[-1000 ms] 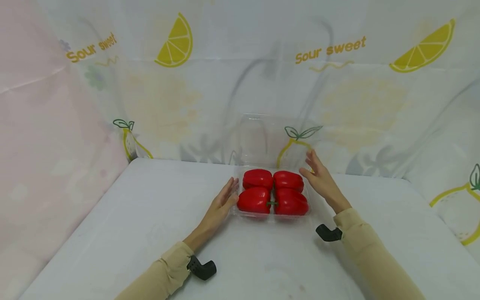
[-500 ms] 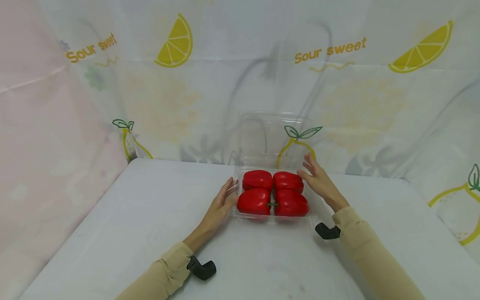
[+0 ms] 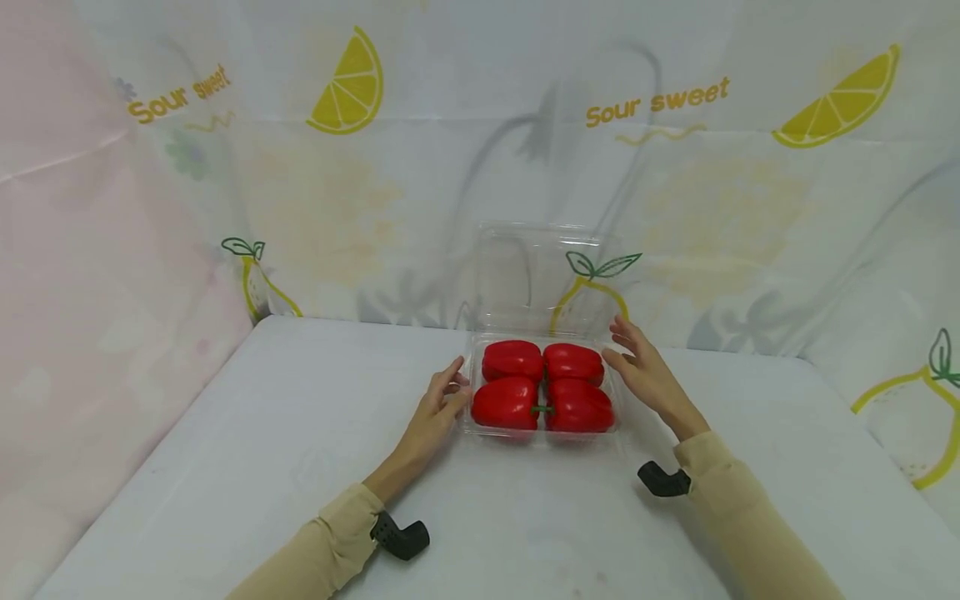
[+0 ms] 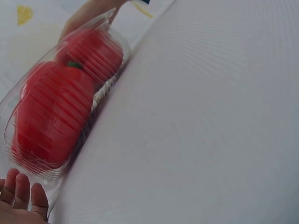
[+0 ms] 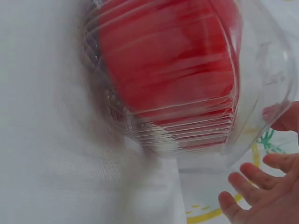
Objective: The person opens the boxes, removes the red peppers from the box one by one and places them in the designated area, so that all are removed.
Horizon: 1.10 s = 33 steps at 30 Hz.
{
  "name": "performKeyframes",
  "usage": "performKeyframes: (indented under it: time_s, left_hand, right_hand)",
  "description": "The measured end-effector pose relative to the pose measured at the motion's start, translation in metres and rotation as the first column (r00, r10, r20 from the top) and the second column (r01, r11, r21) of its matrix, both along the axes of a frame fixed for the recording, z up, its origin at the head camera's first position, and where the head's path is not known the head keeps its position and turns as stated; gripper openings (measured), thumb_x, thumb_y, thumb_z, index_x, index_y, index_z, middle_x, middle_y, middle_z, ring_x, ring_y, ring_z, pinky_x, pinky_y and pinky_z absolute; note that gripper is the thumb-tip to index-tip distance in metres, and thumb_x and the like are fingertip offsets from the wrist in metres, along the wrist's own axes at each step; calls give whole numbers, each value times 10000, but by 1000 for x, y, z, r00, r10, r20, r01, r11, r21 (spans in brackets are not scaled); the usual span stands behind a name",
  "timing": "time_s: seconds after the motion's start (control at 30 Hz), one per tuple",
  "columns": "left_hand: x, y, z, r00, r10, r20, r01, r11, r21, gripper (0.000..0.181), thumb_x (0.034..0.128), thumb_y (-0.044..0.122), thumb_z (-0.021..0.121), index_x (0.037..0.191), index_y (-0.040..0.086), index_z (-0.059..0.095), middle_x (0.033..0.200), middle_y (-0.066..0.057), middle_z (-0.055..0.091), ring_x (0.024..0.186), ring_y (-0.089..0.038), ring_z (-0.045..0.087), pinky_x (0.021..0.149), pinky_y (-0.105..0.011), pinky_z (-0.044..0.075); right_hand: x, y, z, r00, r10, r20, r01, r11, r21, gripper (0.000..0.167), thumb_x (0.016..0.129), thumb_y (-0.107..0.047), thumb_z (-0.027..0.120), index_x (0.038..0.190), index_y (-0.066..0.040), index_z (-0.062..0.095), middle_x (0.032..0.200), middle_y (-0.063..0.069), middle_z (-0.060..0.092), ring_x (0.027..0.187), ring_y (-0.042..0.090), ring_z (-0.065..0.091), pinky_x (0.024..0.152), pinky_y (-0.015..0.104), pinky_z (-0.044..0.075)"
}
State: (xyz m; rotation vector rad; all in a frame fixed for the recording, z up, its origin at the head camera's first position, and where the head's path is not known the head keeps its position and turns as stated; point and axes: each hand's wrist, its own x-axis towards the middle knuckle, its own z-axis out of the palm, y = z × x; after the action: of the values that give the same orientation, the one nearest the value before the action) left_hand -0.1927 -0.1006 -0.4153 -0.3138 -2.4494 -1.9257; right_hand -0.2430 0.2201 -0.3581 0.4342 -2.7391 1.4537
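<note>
A clear plastic clamshell box (image 3: 542, 437) sits near the table's back edge, its transparent lid (image 3: 517, 258) raised behind it. Several red bell peppers (image 3: 505, 402) lie inside in two rows, with a green stem showing between the front pair. My left hand (image 3: 429, 421) is at the box's left side, fingertips close against the wall; in the left wrist view its fingers (image 4: 22, 189) are loosely bent. At the right rim is my right hand (image 3: 647, 379), fingers spread. Its thumb (image 5: 286, 116) is at the rim in the right wrist view; contact is unclear.
A white table (image 3: 300, 433) carries the box. Behind it hangs a pale curtain (image 3: 420, 175) with lemon prints and lettering, pink at the left. Black angled devices (image 3: 401, 537) are strapped at both wrists.
My right hand has shifted slightly down and to the right, away from the lid. The left fingertips have bent a little. The box and peppers stay in place; the view shifts slightly.
</note>
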Motion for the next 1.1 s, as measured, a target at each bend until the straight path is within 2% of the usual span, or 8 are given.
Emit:
performKeyframes:
  time_s: [0.13,0.3,0.43,0.53,0.67,0.87,1.1]
  left_hand:
    - [0,0,1,1000,8,22,-8,1000,21,519,986,183,473,1475,130,311,1168,-83,490,1052,-182,469,833,-184,428]
    - [0,0,0,999,-8,35,6,998,64,495,984,156,477,1460,126,345,1066,-100,515,892,-140,480,777,-171,440]
    - [-1,0,0,999,-15,40,11,995,101,495,979,134,484,1455,119,353,992,-72,516,815,-116,493,733,-174,451]
    - [-3,-1,0,998,-24,51,17,991,131,498,978,122,481,1458,125,347,958,-44,510,788,-105,494,712,-178,449]
    - [-3,-1,0,997,-38,61,29,990,141,499,982,128,472,1462,147,339,957,-29,501,790,-100,493,712,-178,448]
    - [-3,-1,0,997,-39,69,29,990,140,502,985,131,467,1467,166,331,980,-43,512,846,-122,512,756,-180,472]
    - [-3,-2,-2,997,-50,63,40,988,147,497,983,119,466,1463,142,336,971,-68,506,835,-98,503,751,-172,453]
  right_hand:
    - [8,0,0,997,20,-73,-19,1000,16,586,973,-192,514,1466,-39,236,1437,234,369,1338,387,348,1095,574,264]
    - [18,1,0,986,39,-160,-30,998,57,460,967,-166,524,1380,-25,378,1368,218,441,1236,363,448,1047,568,337]
    - [22,4,1,979,73,-192,-53,993,104,376,963,-176,534,1307,-42,463,1279,163,512,1131,297,521,991,532,414]
    - [24,5,2,974,117,-196,-91,986,138,355,953,-181,556,1279,-59,488,1212,113,552,1084,245,540,976,514,436]
    - [28,3,4,962,181,-203,-147,974,174,363,935,-186,588,1266,-65,500,1203,78,572,1084,219,551,980,497,435]
    - [36,-1,8,949,257,-184,-209,947,245,377,925,-252,603,1269,-132,505,1250,0,544,1136,199,526,955,497,450]
    - [42,-5,6,936,316,-154,-257,915,311,458,888,-380,635,1294,-225,494,1178,-82,506,1129,122,487,940,449,477]
